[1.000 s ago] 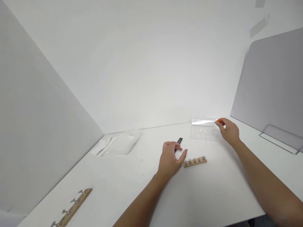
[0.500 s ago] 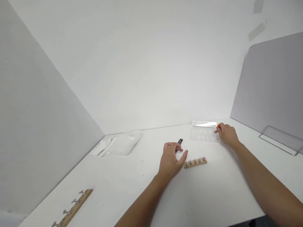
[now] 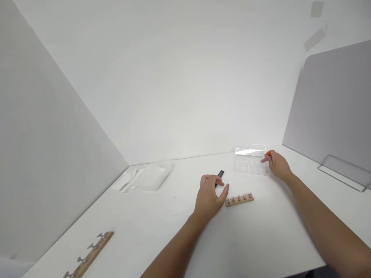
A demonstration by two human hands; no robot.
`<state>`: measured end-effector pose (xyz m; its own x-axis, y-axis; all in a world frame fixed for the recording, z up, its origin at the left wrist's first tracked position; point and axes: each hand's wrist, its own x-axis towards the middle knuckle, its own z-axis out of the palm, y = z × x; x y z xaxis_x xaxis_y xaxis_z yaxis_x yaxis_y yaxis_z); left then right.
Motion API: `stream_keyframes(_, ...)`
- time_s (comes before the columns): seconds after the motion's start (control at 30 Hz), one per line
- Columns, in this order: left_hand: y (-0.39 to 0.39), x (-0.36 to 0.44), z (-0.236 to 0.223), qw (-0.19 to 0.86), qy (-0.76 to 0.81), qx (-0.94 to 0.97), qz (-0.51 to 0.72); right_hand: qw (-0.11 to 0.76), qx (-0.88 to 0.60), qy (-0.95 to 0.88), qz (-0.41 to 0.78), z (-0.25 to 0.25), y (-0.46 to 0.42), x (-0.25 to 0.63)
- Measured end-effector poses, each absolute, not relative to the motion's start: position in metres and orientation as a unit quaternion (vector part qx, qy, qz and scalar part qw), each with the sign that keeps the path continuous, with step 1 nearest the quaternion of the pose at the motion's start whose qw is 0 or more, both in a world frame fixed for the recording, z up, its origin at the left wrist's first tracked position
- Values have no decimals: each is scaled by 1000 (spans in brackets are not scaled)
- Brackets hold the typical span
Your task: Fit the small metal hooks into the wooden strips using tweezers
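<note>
Right fingers (image 3: pixel 264 159) pinching orange piece (image 3: pixel 268 153), clear case (image 3: pixel 251 166) beside

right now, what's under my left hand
A slim black object shows past the fingers of your left hand. The fingers cover part of it, and whatever lies under the palm can't be seen.

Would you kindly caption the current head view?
Right hand holding an orange item at a clear case; open left hand beside a black object.
</note>
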<state>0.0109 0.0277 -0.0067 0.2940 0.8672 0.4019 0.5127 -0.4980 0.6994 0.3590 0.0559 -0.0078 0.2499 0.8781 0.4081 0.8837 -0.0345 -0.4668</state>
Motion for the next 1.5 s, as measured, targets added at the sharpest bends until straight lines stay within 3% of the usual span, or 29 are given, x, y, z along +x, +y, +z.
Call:
stream_keyframes(0.67, 29, 11, -9, 206, 444, 778, 393, 303, -696, -650, 27, -6, 54, 345)
stream_keyframes(1.17, 30, 10, -11, 201, 441, 783, 391, 297, -770, -564, 25, -7, 52, 353)
stream_keyframes(1.5, 30, 10, -11, 203, 431, 783, 400, 334, -744, -578, 22, 0, 48, 350)
